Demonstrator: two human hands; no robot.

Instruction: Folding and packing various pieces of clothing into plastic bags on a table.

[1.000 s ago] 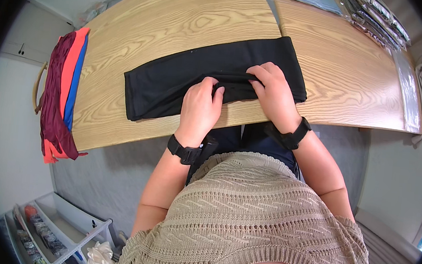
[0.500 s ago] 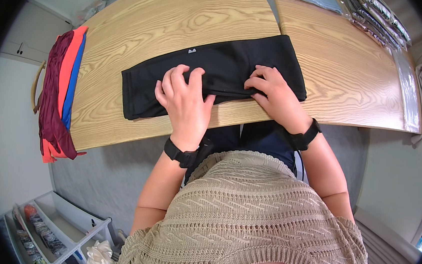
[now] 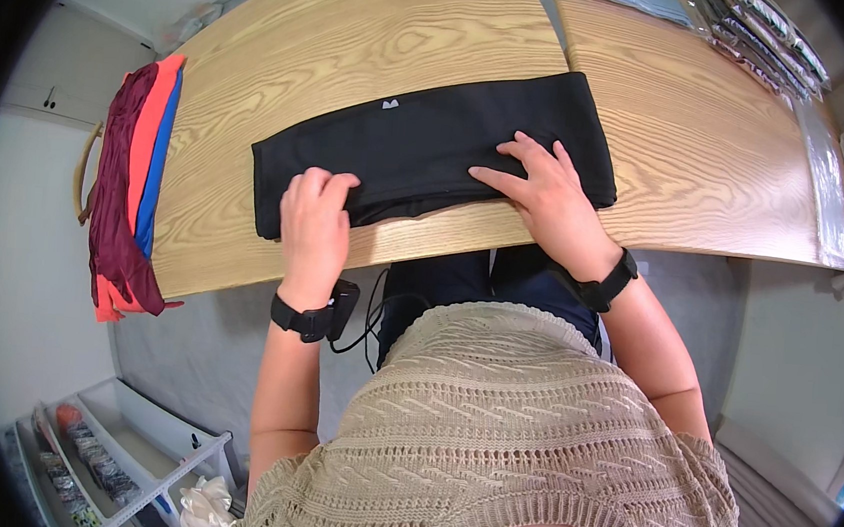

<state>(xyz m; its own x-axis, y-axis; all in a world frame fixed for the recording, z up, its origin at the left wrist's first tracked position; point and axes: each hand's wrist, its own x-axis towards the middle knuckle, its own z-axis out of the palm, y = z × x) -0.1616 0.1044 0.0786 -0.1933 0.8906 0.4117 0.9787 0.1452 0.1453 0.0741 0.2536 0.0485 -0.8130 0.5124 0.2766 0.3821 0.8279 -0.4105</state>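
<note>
Left grip: left hand has its fingers curled over the near left edge of the black garment, pinching the fabric there; thumb hidden, so the pinch is judged from the curl.
Right grip: right hand lies open and flat, fingers spread, pressing the garment's right half; it clasps nothing.
Change: half a second ago the left hand lay flat, fingers splayed, further in on the cloth; now it sits nearer the left end with fingers bent over the edge. The right hand has shifted a little toward the right end.
Meaning: judged as smoothing giving way to taking hold of the left end, with the right hand pinning the cloth.
Garment position: a long folded band across the near middle of the wooden table, small white mark on its far edge.
Left of scene: stack of maroon, orange and blue cloths hanging over the table's left end, well apart.
Far right: clear-wrapped packets along the edge.
Wrists: a black band on each.
</note>
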